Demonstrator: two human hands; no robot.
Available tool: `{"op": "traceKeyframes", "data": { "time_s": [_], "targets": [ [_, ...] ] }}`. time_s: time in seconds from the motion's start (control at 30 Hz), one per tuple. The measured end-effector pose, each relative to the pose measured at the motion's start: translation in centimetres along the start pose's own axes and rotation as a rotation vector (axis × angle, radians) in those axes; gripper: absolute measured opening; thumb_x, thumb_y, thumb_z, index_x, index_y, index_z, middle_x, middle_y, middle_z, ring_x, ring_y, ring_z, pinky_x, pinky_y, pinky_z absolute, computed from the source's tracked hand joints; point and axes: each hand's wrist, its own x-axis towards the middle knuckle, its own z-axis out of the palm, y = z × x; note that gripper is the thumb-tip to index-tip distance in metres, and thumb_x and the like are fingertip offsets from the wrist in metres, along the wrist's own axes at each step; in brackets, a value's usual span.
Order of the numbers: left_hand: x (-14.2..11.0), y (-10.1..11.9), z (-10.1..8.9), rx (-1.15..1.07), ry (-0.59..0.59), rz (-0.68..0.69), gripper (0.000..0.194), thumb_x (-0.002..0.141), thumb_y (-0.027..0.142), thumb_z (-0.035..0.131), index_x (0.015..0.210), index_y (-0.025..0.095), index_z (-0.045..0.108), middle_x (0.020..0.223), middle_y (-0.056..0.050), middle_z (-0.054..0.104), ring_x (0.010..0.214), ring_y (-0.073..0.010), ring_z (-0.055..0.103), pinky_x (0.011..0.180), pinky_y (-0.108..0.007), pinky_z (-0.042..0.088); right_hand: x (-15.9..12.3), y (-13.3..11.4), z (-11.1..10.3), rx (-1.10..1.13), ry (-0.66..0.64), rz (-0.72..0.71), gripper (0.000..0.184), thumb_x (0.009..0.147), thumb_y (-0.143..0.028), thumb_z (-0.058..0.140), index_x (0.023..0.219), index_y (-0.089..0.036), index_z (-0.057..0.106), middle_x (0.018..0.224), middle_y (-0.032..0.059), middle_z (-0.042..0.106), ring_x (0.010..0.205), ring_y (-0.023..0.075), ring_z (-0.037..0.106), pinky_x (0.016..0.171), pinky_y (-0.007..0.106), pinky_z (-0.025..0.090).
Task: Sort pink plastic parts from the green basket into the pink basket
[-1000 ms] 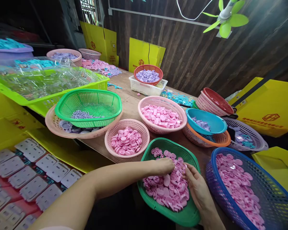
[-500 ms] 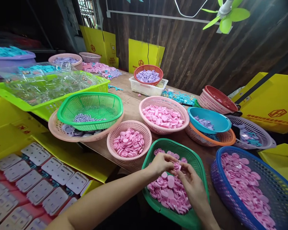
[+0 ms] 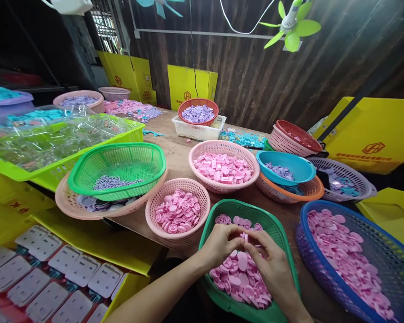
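Above the dark green basket, my left hand and my right hand meet at their fingertips. Between them they pinch a small pink plastic piece, mostly covered by the fingers. Both hands are closed on it. Loose pink oval plastic pieces fill the near part of the green basket, and a smaller group lies at its far end. Left of it, a small pink basket holds round pink pieces. Behind stands a larger pink basket of blocky pink parts.
A blue basket of pink pieces stands at the right. To the left are a bright green basket and a lime tray of clear bags. A yellow carton with pale panels sits low left. A fan hangs above.
My view has shifted, so the surroundings sit slightly left and lower. My hands have drawn closer together around the small pink piece, which is now more hidden.
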Motion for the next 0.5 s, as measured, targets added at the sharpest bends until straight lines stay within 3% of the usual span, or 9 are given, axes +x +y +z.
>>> {"op": "traceKeyframes", "data": {
  "time_s": [0.17,0.5],
  "targets": [
    [-0.6,0.0,-0.7,-0.297,0.01,-0.103,0.034,0.071,0.03,0.063,0.097,0.011,0.057,0.081,-0.008,0.066,0.068,-0.0182,0.064,0.066,-0.029,0.048,0.2,0.6,-0.1,0.313,0.033,0.181,0.031,0.073,-0.035,0.064,0.101,-0.023,0.064,0.107,0.0067,0.063,0.096,0.0247,0.058,0.074,0.031,0.05],
    [-2.0,0.1,-0.6,-0.284,0.059,-0.074,0.027,0.071,0.028,0.065,0.088,0.009,0.055,0.073,-0.008,0.065,0.065,-0.0179,0.064,0.063,-0.028,0.048,-0.2,1.1,1.3,0.486,-0.028,0.223,0.029,0.073,-0.032,0.065,0.101,-0.022,0.064,0.101,0.0052,0.065,0.091,0.0205,0.059,0.077,0.028,0.047]
  ]
}}
